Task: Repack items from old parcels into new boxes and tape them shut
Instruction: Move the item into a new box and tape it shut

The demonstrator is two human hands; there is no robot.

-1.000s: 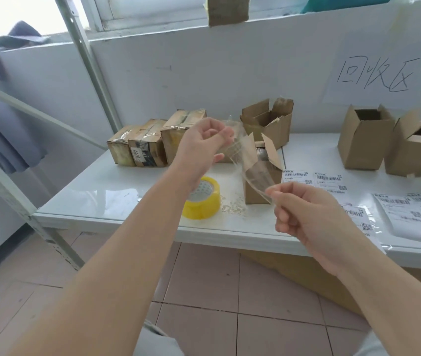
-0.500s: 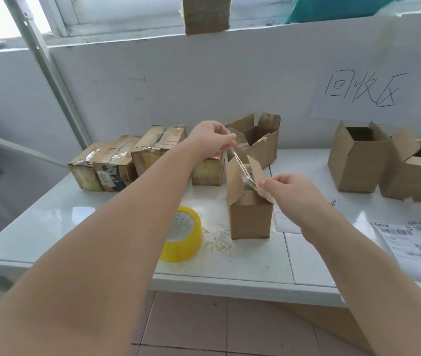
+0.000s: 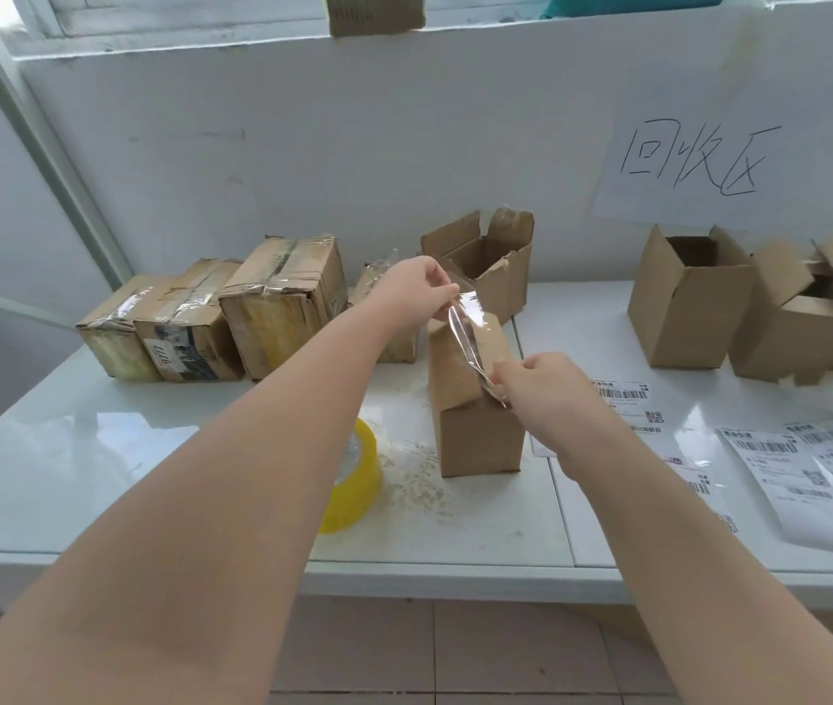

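A small brown cardboard box (image 3: 478, 435) stands upright in the middle of the white table (image 3: 99, 450), its top flaps folded down. A strip of clear tape (image 3: 465, 333) is stretched just above the box top. My left hand (image 3: 412, 290) pinches the strip's far end over the box's back edge. My right hand (image 3: 539, 389) pinches the near end at the box's front top edge. A yellow tape roll (image 3: 353, 483) lies to the left of the box, partly hidden by my left forearm.
Several old taped parcels (image 3: 231, 318) line the back left. An open torn box (image 3: 485, 262) stands behind the small box. Open new boxes (image 3: 689, 297) stand at the back right. Shipping labels (image 3: 811, 465) lie on the right. Pale crumbs (image 3: 419, 480) lie beside the roll.
Both hands carried the tape strip forward and down from mid-air onto the small box. The box's flaps, up before, now lie folded. The view came closer to the table.
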